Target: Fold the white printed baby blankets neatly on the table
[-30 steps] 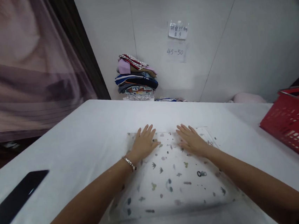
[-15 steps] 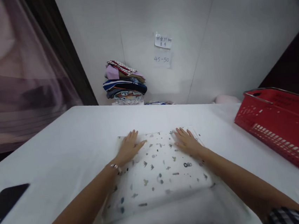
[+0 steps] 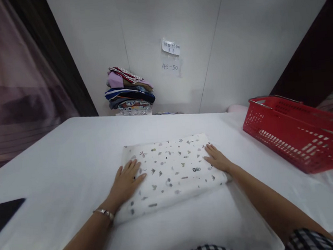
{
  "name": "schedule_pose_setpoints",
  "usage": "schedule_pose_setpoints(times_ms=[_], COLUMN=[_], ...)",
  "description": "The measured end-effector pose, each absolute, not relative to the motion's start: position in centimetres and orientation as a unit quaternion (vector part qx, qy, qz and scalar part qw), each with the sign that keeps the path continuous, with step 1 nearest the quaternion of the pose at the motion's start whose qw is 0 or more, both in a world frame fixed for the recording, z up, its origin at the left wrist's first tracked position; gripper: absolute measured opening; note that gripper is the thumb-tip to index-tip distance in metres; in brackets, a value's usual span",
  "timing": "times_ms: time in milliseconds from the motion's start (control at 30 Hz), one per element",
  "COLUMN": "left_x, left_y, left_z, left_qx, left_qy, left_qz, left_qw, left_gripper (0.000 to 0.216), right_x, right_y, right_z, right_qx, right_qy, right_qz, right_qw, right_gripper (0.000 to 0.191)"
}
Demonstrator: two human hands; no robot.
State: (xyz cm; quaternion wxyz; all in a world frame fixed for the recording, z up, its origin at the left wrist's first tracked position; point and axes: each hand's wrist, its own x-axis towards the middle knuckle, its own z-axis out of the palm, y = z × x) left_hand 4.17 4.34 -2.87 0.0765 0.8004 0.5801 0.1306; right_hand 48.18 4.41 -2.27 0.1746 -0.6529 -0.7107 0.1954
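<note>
A folded white cloth with small grey and green prints (image 3: 171, 171) lies flat on the white table (image 3: 54, 159) in front of me. My left hand (image 3: 127, 182), a thin bracelet on its wrist, lies flat with fingers spread on the cloth's left edge. My right hand (image 3: 217, 159) rests flat, fingers stretched out, on the cloth's right edge. Neither hand grips anything.
A red plastic basket (image 3: 296, 132) stands on the table at the right. A dark flat object (image 3: 1, 217) lies near the left edge. A pile of folded clothes (image 3: 129, 91) sits against the white wall, beside two paper notes (image 3: 171, 55).
Both hands have slid outward and toward me, from the cloth's far middle to its left and right sides. The view has swung right, bringing more of the basket in.
</note>
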Motion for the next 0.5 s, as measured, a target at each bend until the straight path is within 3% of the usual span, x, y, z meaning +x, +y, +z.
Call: schedule_pose_setpoints(times_ms=[167,333,500], left_x=[3.5,2.5,1.9], left_y=[2.6,-2.6,-6.2], left_z=[-1.4,0.3,0.1], left_qx=[0.707,0.597,0.560], left_qy=[0.625,0.706,0.759], left_qz=[0.290,0.308,0.259], left_qw=[0.160,0.222,0.208], left_gripper=[0.058,0.055,0.048], right_x=[50.6,52.2,51.2], right_y=[2.2,-3.3,-6.4], right_z=[-0.4,-1.6,-3.1], right_qx=[-0.678,-0.721,-0.731], right_qy=[-0.547,-0.481,-0.479], right_qz=[0.276,0.245,0.223], right_qw=[0.406,0.435,0.433], right_gripper=[0.059,0.055,0.042])
